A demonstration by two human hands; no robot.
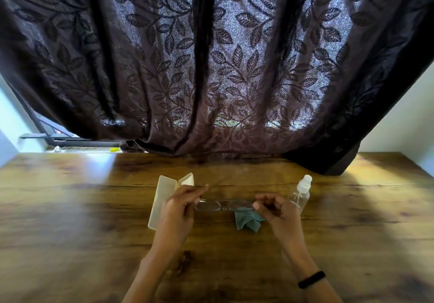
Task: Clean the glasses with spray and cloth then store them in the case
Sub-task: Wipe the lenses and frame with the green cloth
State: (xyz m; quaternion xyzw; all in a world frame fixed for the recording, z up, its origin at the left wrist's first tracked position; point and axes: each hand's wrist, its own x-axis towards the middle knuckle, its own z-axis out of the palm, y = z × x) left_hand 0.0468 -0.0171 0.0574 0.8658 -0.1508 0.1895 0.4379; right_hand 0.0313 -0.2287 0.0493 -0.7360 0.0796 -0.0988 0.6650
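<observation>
Nearest us, our left hand point(180, 206) and right hand point(274, 211) pinch opposite ends of the glasses point(224, 205), held just above the cloth point(247, 220) beside the open case point(162, 199); light, fragile, best gripped by frame, not lenses.

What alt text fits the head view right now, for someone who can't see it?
Two hands, left hand and right hand, hold clear glasses by the ends above a wooden table. An open cream case lies left, a teal cloth below, a spray bottle right.
</observation>
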